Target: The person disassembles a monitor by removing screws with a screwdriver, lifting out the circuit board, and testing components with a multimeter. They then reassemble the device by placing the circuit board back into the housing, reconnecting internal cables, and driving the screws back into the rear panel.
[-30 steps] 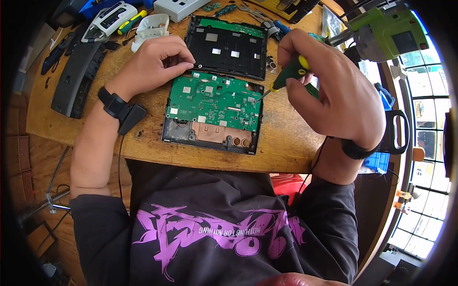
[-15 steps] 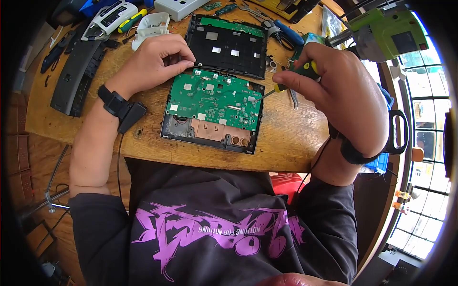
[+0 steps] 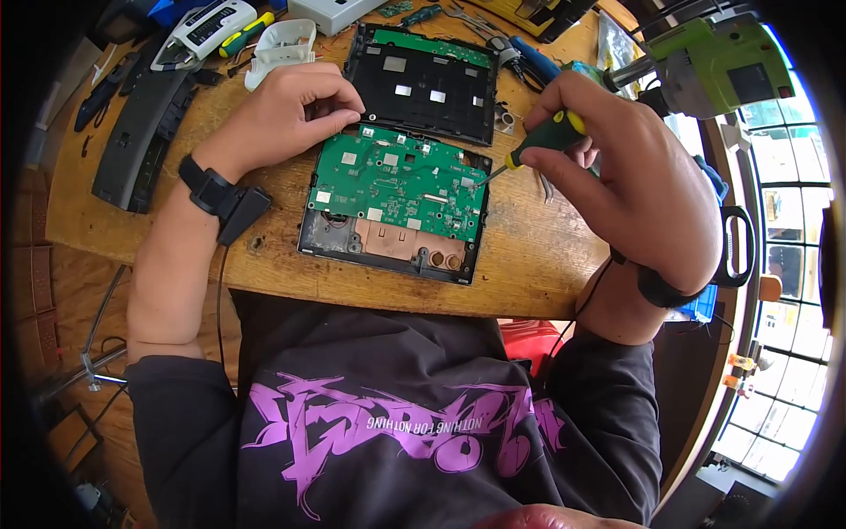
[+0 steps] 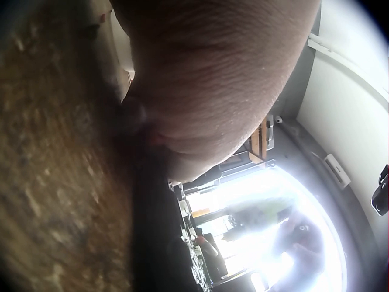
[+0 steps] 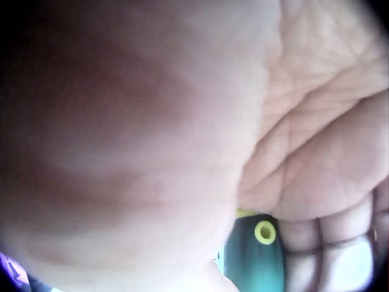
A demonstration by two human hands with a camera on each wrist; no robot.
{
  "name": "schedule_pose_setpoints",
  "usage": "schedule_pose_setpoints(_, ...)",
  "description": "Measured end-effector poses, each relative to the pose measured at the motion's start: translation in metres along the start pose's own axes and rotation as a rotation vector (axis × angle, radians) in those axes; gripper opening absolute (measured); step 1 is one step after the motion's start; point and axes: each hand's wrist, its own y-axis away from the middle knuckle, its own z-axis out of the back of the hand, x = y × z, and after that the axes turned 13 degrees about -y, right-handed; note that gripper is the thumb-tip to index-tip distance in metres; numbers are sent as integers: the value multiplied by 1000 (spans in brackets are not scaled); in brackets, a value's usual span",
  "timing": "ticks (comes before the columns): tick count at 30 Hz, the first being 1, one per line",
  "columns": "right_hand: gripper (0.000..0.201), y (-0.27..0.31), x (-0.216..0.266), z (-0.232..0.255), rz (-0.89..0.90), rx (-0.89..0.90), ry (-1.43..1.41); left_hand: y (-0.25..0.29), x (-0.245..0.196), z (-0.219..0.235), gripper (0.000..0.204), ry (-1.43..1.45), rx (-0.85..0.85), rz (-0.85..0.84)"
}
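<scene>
In the head view my right hand grips a screwdriver by its green and yellow handle. Its thin shaft slants down to the right part of a green circuit board, tip right at the board. The board lies in a black casing with a copper-coloured plate along the near side. My left hand has bent fingers, thumb and fingertips together at the casing's far left corner, beside a black panel; I cannot tell whether they pinch an edge. In the right wrist view, the screwdriver handle shows below the palm.
A long dark plastic cover lies on the wooden table at the left. Farther back are a white cable tester, a white plastic cup-like part and a yellow-green tool. A green power drill stands at the right.
My right hand has loosened and shifted its fingers round the screwdriver handle, then closed round it again. The tip stays at the same spot on the board. My left hand keeps its place.
</scene>
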Motion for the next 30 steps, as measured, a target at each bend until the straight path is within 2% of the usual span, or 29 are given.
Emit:
schedule_pose_setpoints(6, 33, 2, 13, -3, -86, -55, 145, 1, 1, -3, 7, 21, 3, 23)
schedule_pose_setpoints(8, 36, 1, 19, -5, -121, -123, 228, 1, 0, -2, 7, 20, 10, 34)
schedule_pose_setpoints(11, 42, -3, 18, -6, -116, -96, 329, 0, -1, -1, 7, 15, 25, 34)
schedule_pose_setpoints(15, 44, -6, 7, -16, -147, -202, 332, 1, 2, -4, 7, 23, 23, 29)
schedule_pose_setpoints(17, 37, -8, 4, -17, -71, -229, 202, 0, 2, -4, 7, 27, 15, 20)
schedule_pose_setpoints(18, 37, -7, 3, -15, -72, -229, 202, 0, 1, -3, 7, 28, 21, 29)
schedule_pose_setpoints(20, 27, -2, 0, -11, 114, -206, 144, 0, 0, -2, 8, 30, 26, 43)
schedule_pose_setpoints(21, 27, -2, 2, -9, 115, -202, 142, 0, 0, -1, 8, 21, 26, 35)
schedule_pose_setpoints(23, 21, -2, 9, -3, -56, -67, 73, 0, 1, -2, 8, 16, 24, 31)
schedule_pose_setpoints(30, 21, 2, 18, 1, -71, -16, 62, 1, 2, -3, 8, -6, 17, 15)
